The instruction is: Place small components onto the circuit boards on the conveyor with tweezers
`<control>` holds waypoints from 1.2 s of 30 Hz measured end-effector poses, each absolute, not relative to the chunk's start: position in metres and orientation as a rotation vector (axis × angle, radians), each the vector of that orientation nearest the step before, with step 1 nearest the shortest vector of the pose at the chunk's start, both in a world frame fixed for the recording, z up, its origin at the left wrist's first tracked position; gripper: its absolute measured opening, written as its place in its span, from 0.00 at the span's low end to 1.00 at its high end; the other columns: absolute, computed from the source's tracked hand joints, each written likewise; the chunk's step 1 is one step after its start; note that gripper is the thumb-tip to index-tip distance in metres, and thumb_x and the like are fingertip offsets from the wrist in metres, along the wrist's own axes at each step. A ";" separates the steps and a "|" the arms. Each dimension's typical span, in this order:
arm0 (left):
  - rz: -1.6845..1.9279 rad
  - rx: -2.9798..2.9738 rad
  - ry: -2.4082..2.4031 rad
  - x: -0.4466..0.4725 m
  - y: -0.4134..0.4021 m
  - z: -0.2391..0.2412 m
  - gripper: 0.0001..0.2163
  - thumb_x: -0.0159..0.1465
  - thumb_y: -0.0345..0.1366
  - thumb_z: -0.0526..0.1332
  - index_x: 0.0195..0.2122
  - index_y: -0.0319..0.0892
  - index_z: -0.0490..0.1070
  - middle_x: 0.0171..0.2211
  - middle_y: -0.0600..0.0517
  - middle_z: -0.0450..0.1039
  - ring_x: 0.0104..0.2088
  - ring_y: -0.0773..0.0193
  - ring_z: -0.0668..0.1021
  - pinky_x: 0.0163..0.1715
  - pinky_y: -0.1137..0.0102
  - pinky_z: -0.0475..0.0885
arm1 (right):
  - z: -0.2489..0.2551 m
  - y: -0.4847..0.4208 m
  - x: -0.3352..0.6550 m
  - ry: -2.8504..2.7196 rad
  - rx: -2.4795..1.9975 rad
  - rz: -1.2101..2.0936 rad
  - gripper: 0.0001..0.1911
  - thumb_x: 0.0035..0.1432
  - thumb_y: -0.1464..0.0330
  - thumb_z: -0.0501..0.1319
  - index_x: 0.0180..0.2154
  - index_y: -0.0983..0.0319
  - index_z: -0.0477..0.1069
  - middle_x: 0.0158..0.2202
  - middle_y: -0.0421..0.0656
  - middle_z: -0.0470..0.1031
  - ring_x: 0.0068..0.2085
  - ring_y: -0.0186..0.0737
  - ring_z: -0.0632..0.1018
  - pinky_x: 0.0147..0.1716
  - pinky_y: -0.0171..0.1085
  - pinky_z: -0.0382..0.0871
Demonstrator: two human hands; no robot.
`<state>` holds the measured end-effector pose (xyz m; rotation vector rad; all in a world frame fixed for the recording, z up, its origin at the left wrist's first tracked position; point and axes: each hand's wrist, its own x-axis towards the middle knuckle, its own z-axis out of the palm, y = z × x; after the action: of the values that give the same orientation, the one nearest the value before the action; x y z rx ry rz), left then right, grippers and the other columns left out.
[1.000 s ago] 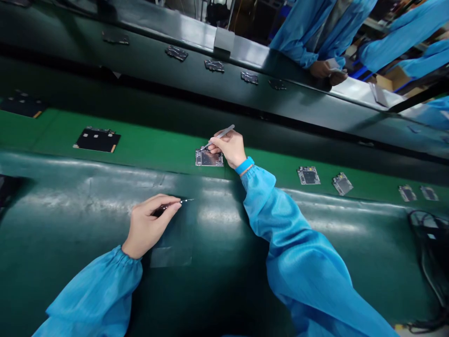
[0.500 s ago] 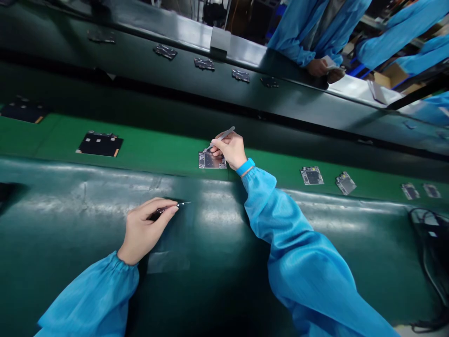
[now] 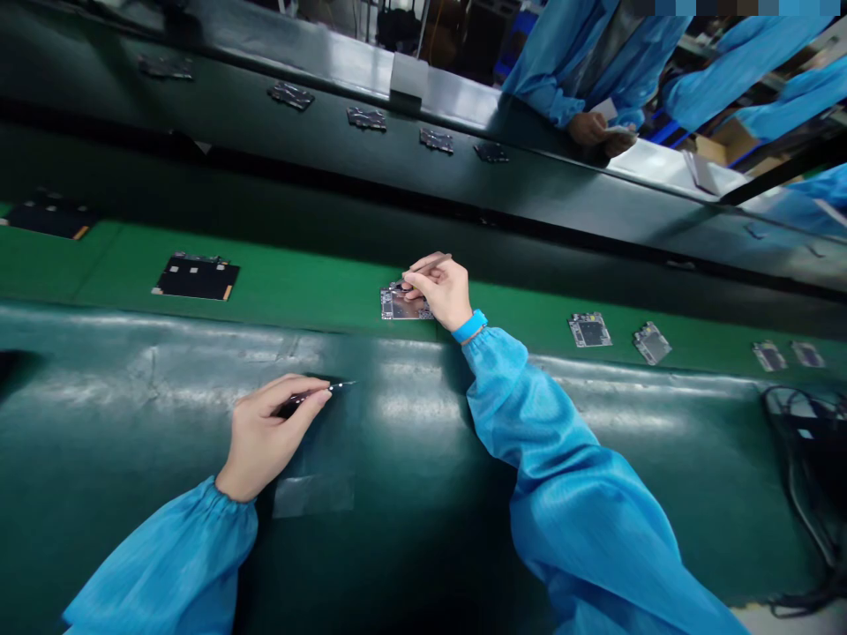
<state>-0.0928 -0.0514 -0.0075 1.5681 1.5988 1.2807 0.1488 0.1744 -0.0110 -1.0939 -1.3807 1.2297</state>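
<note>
Dark board [image 3: 49, 219], far left, lying on the green strip [image 3: 318, 287].
Row of five small boards [image 3: 367, 119], spaced apart on the far ledge, beginning upper left and ending near the middle.
Black board [image 3: 197, 280], with white squares along its upper part, flat on the same strip.
Left hand [image 3: 261, 432], above the near table [image 3: 430, 494]: thumb and forefinger pinch a dark piece [image 3: 291, 406], mostly hidden, its thin pale end pointing right.
Clear sheet [image 3: 314, 496], on the table below that hand.
Circuit board [image 3: 405, 305], flat on the strip, partly under the right hand [image 3: 442, 291], whose thumb and fingers pinch a slim tool [image 3: 438, 263]; whether its tip touches the board cannot be told.
Blue wristband [image 3: 469, 326], on the right wrist.
Four smaller boards [image 3: 589, 330], farther right along the strip, the second turned askew.
Co-worker's hands [image 3: 602, 132], across the ledge, holding something pale.
Black box [image 3: 817, 450] with cables, far right.
</note>
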 end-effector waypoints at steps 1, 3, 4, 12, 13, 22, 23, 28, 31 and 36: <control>1.280 1.565 1.602 -0.093 -0.051 -0.008 0.02 0.64 0.36 0.70 0.37 0.46 0.82 0.36 0.54 0.83 0.33 0.67 0.81 0.36 0.72 0.76 | -0.011 0.175 0.150 -1.384 -1.088 1.226 0.16 0.50 0.63 0.75 0.35 0.63 0.74 0.26 0.40 0.79 0.26 0.36 0.81 0.23 0.32 0.79; 1.279 1.555 1.612 -0.092 -0.051 -0.007 0.02 0.65 0.36 0.69 0.37 0.46 0.82 0.36 0.54 0.82 0.33 0.67 0.81 0.36 0.72 0.76 | -0.006 0.171 0.151 -1.372 -1.043 1.216 0.16 0.50 0.62 0.76 0.35 0.63 0.74 0.27 0.41 0.80 0.27 0.37 0.82 0.25 0.33 0.80; 1.281 1.554 1.615 -0.092 -0.051 -0.006 0.02 0.65 0.36 0.69 0.37 0.46 0.82 0.36 0.54 0.82 0.33 0.67 0.81 0.36 0.72 0.76 | -0.001 0.166 0.151 -1.352 -0.999 1.220 0.16 0.50 0.62 0.76 0.35 0.63 0.74 0.29 0.42 0.81 0.28 0.38 0.83 0.27 0.34 0.81; 1.308 1.543 1.604 -0.087 -0.046 0.001 0.03 0.65 0.36 0.69 0.36 0.45 0.83 0.35 0.52 0.83 0.32 0.67 0.81 0.33 0.72 0.75 | 0.040 0.086 0.135 -1.204 -0.789 1.768 0.16 0.57 0.60 0.74 0.41 0.60 0.74 0.42 0.45 0.84 0.38 0.41 0.86 0.38 0.40 0.85; 1.309 1.544 1.602 -0.087 -0.046 0.001 0.03 0.65 0.35 0.69 0.36 0.45 0.83 0.35 0.52 0.83 0.32 0.67 0.81 0.33 0.72 0.75 | 0.041 0.079 0.132 -1.183 -0.778 1.845 0.17 0.57 0.60 0.74 0.42 0.60 0.74 0.43 0.45 0.85 0.39 0.42 0.87 0.39 0.40 0.85; 1.336 1.628 1.551 -0.087 -0.046 0.003 0.02 0.65 0.32 0.68 0.37 0.43 0.82 0.35 0.51 0.82 0.33 0.66 0.82 0.34 0.72 0.74 | 0.036 0.057 0.121 -1.361 -0.884 1.831 0.13 0.54 0.65 0.76 0.36 0.65 0.76 0.31 0.46 0.84 0.30 0.39 0.85 0.32 0.35 0.83; 1.339 1.642 1.548 -0.087 -0.047 0.003 0.02 0.65 0.32 0.68 0.37 0.43 0.82 0.35 0.51 0.82 0.33 0.66 0.82 0.35 0.72 0.75 | 0.036 0.057 0.121 -1.372 -0.898 1.829 0.13 0.54 0.65 0.76 0.36 0.64 0.76 0.31 0.46 0.84 0.30 0.39 0.85 0.31 0.35 0.83; 1.339 1.673 1.547 -0.087 -0.047 0.004 0.02 0.65 0.32 0.68 0.37 0.43 0.82 0.35 0.50 0.83 0.34 0.65 0.82 0.36 0.71 0.75 | 0.036 0.057 0.121 -1.386 -0.918 1.851 0.14 0.54 0.63 0.76 0.35 0.63 0.76 0.30 0.45 0.84 0.28 0.39 0.84 0.28 0.36 0.82; 1.341 1.681 1.551 -0.087 -0.046 0.004 0.02 0.65 0.33 0.68 0.37 0.43 0.82 0.34 0.50 0.83 0.33 0.65 0.82 0.35 0.71 0.75 | 0.037 0.057 0.121 -1.391 -0.923 1.867 0.14 0.54 0.63 0.76 0.35 0.64 0.76 0.29 0.45 0.83 0.27 0.38 0.83 0.28 0.35 0.82; 1.333 1.670 1.552 -0.087 -0.047 0.004 0.02 0.66 0.32 0.68 0.37 0.43 0.82 0.35 0.50 0.83 0.34 0.64 0.83 0.36 0.71 0.75 | 0.037 0.057 0.121 -1.375 -0.919 1.897 0.14 0.53 0.65 0.76 0.35 0.65 0.76 0.28 0.45 0.83 0.27 0.38 0.83 0.28 0.34 0.82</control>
<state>-0.0867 -0.0465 0.0036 1.6700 1.5521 1.3329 0.1207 0.0574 0.0370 -0.9194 -1.3750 1.8970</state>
